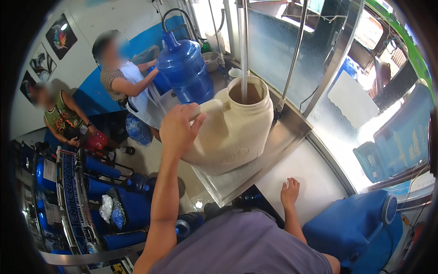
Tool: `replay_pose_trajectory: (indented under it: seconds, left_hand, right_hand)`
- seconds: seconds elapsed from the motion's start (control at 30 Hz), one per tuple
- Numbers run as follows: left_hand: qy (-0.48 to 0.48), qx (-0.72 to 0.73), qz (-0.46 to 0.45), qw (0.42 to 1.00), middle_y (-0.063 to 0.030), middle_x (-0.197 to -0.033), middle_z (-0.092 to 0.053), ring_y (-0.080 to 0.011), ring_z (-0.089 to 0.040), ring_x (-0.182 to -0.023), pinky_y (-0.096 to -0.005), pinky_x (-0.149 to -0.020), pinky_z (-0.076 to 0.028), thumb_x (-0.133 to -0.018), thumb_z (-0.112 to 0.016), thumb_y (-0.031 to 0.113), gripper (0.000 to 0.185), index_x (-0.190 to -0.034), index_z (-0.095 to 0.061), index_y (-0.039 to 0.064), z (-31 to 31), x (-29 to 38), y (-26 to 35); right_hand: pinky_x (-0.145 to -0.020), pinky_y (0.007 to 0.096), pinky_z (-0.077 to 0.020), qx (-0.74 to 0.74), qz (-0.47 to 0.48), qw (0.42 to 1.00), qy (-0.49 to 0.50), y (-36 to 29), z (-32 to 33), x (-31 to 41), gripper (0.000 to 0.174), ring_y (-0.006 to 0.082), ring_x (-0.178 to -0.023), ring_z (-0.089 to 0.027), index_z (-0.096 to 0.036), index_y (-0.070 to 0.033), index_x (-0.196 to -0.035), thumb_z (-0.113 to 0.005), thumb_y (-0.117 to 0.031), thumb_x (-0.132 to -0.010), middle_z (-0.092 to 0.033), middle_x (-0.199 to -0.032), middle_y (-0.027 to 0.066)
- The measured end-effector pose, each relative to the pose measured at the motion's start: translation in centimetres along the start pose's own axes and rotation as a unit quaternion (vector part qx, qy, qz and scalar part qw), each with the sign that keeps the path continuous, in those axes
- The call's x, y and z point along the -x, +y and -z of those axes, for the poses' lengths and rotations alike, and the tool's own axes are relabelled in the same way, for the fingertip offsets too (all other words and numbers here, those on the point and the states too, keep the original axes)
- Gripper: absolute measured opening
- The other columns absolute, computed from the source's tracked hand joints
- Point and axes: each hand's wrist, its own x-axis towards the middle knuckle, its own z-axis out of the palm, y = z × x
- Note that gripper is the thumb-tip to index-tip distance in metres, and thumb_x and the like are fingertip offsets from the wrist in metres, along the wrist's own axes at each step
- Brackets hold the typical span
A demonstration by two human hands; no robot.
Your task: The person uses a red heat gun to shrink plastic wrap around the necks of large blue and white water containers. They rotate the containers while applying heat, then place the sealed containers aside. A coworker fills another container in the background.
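Observation:
My left hand (179, 128) is closed around the handle of a large cream plastic jug (236, 137), which stands uncapped on a stainless steel counter (287, 137). Into its wide mouth runs a stream of water (244, 51) from above; the water level inside cannot be made out. My right hand (291, 191) rests on a white surface to the right of the steel counter, fingers slightly spread, holding nothing. Beyond the jug stands a large blue translucent water bottle (186, 68), with a white mug (235, 73) to its right.
Across the counter, a person in a white apron (137, 82) reaches behind the blue bottle. Another person (70, 120) is at the far left. A blue jerrycan (345, 222) lies at the lower right, and a thin metal pipe (296, 51) rises beside the jug. Blue containers fill the lower left.

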Motion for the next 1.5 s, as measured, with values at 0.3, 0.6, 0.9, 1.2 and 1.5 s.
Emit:
replay_pose_trajectory:
  seconds: [0.3,0.6,0.9,1.2,1.5]
  left_hand:
    - [0.0,-0.011,-0.032,0.999,-0.0101,-0.114,-0.08,-0.0325,-0.072,-0.114,-0.0467,-0.098,-0.056,-0.103,-0.077,0.039,0.038,-0.124,-0.079,0.007,-0.4,0.1,-0.5]
    - [-0.002,-0.021,-0.034,0.999,-0.0142,-0.112,-0.078,-0.037,-0.071,-0.109,-0.0466,-0.095,-0.055,-0.106,-0.074,0.041,0.043,-0.125,-0.078,0.002,-0.4,-0.1,-0.4]
    - [0.018,-0.017,-0.048,0.999,-0.0164,-0.119,-0.079,-0.0387,-0.072,-0.115,-0.0479,-0.099,-0.056,-0.107,-0.072,0.04,0.043,-0.127,-0.078,0.003,-0.5,0.3,-0.9]
    - [-0.005,-0.012,-0.04,0.999,-0.018,-0.122,-0.079,-0.0407,-0.073,-0.118,-0.0479,-0.102,-0.055,-0.107,-0.071,0.04,0.041,-0.129,-0.077,0.005,-0.6,0.0,-1.2]
    - [0.008,-0.012,-0.046,0.999,-0.0146,-0.117,-0.08,-0.0379,-0.073,-0.114,-0.0476,-0.1,-0.056,-0.105,-0.074,0.037,0.039,-0.128,-0.078,0.005,-0.3,0.4,-0.9]
  right_hand:
    - [-0.135,0.0547,-0.0244,0.069,0.013,0.995,-0.075,0.1,-0.5,4.7,0.074,0.0414,-0.166,-0.029,-0.048,0.003,-0.163,-0.071,-0.033,-0.103,-0.037,-0.177,0.023]
    - [-0.134,0.0564,-0.0248,0.103,0.035,0.992,-0.069,0.1,-0.6,4.6,0.071,0.0434,-0.165,-0.03,-0.049,0.004,-0.161,-0.068,-0.035,-0.106,-0.039,-0.176,0.0239]
    - [-0.133,0.058,-0.0259,0.113,0.031,0.99,-0.074,0.2,-1.2,4.8,0.074,0.0444,-0.165,-0.029,-0.049,0.007,-0.161,-0.069,-0.037,-0.105,-0.036,-0.175,0.0266]
    - [-0.132,0.0599,-0.0276,0.101,0.047,0.992,-0.057,0.7,-1.3,5.0,0.075,0.0464,-0.162,-0.032,-0.048,0.008,-0.161,-0.068,-0.038,-0.106,-0.038,-0.174,0.0282]
    - [-0.134,0.0566,-0.0249,0.113,0.022,0.99,-0.077,0.1,-1.1,4.8,0.077,0.0424,-0.165,-0.029,-0.047,0.005,-0.163,-0.069,-0.039,-0.105,-0.037,-0.176,0.0247]
